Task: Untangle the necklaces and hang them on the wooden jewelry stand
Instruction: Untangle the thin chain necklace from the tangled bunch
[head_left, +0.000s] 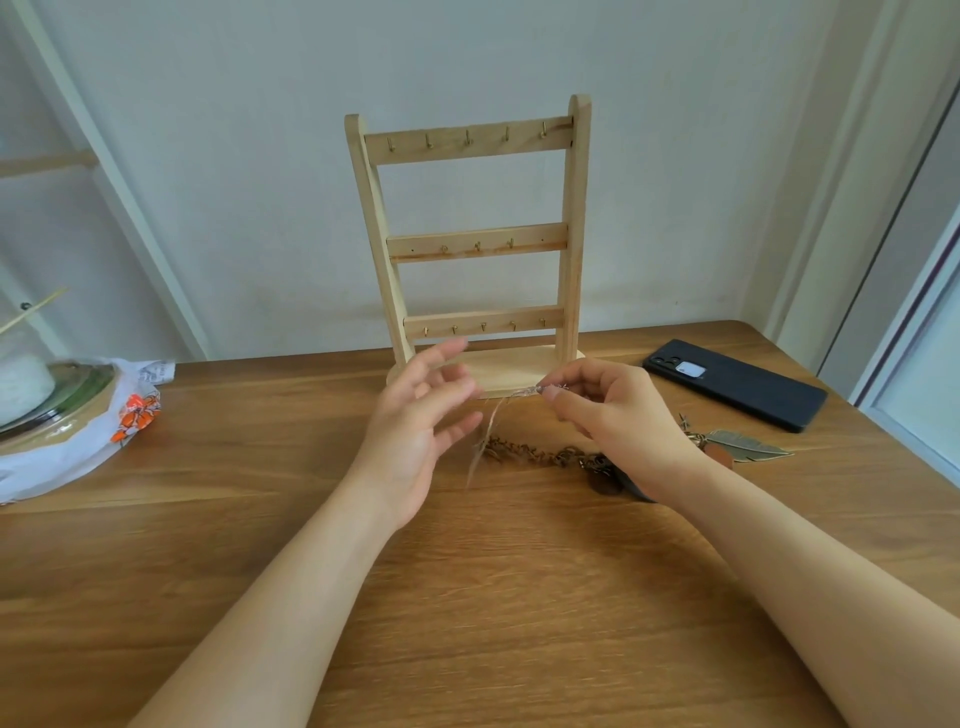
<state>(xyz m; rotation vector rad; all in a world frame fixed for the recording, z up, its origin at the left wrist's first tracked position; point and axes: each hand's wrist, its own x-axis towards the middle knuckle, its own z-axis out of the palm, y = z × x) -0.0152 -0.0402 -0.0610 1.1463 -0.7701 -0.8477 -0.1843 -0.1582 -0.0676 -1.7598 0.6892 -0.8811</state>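
Before the bare-hooked pale wooden jewelry stand (478, 241), right hand (618, 410) pinched a thin pale chain (493, 415) up from bronze link necklaces (540, 453) on the tabletop (467, 597), likely to free it; left hand (415, 431) hovered, fingers spread.

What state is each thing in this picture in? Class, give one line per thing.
stand: upright, all hooks bare.
left hand: open, holding nothing.
right hand: pinching the thin chain.
thin chain: dangling from that pinch, blurred.
bronze necklace: lying on the table, not hung.
phone: lying face down.
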